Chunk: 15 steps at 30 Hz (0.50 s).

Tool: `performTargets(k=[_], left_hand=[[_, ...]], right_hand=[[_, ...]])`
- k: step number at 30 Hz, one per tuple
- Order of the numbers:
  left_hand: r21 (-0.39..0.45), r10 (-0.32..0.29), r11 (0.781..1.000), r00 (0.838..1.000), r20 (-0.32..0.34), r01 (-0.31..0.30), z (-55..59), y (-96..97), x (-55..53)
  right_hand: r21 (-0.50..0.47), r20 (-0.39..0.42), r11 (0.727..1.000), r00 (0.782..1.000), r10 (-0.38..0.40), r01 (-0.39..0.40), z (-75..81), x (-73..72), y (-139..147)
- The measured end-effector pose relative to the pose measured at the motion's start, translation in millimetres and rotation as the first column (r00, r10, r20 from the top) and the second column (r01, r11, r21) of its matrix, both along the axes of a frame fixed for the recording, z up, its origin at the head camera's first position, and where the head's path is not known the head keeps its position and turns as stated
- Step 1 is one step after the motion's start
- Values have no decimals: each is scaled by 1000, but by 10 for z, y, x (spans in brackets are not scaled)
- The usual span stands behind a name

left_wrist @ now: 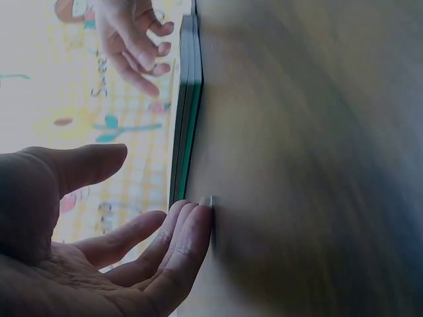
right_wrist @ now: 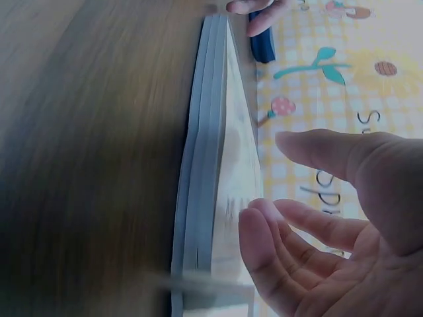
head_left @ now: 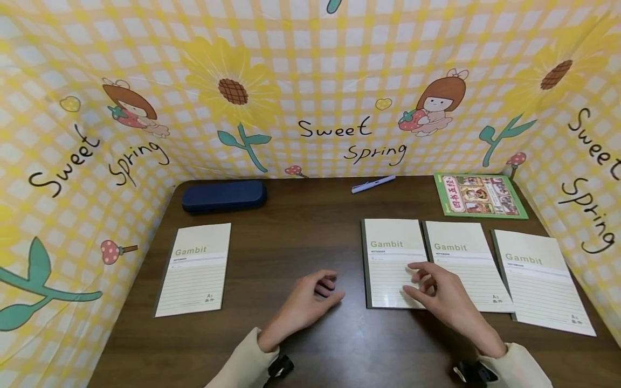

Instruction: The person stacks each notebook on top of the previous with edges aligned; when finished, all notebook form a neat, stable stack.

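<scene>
My left hand (head_left: 306,303) hovers over the middle of the table, fingers loosely bent and nothing held. In the left wrist view its fingertips (left_wrist: 198,221) come low beside the tabletop. Over the lined covers of two cream notebooks, the inner one (head_left: 392,269) and the middle one (head_left: 463,253), hangs my right hand (head_left: 446,299), relaxed with a gap between thumb and fingers. Beneath that hand in the right wrist view, notebook edges (right_wrist: 205,132) show in a stack. A third notebook (head_left: 543,280) lies at the right, and another (head_left: 196,269) lies alone at the left.
Along the back of the wooden table (head_left: 291,226) lie a dark blue case (head_left: 224,196), a light purple pen (head_left: 373,184) and a green-bordered picture book (head_left: 480,195). A yellow checked cloth (head_left: 310,81) surrounds the back and sides.
</scene>
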<state>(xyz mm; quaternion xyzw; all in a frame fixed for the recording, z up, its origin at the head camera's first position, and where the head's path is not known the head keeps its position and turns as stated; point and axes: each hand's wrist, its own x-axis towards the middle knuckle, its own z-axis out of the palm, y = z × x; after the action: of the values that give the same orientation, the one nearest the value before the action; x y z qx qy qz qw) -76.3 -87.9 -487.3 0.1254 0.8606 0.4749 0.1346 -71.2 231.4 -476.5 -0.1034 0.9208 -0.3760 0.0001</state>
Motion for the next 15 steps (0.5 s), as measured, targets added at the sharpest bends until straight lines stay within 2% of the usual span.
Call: performTargets(k=[7,15], left_hand=[[-8,112,994,994,-18,-112,16,-362,21],[-52,261,963,963,-62,-264,42,-691,34]], right_hand=[[-74,28,995,997,69,-67,-49,-100,-283],[-132,47,973,980,196,-188,-93,-215,-636]])
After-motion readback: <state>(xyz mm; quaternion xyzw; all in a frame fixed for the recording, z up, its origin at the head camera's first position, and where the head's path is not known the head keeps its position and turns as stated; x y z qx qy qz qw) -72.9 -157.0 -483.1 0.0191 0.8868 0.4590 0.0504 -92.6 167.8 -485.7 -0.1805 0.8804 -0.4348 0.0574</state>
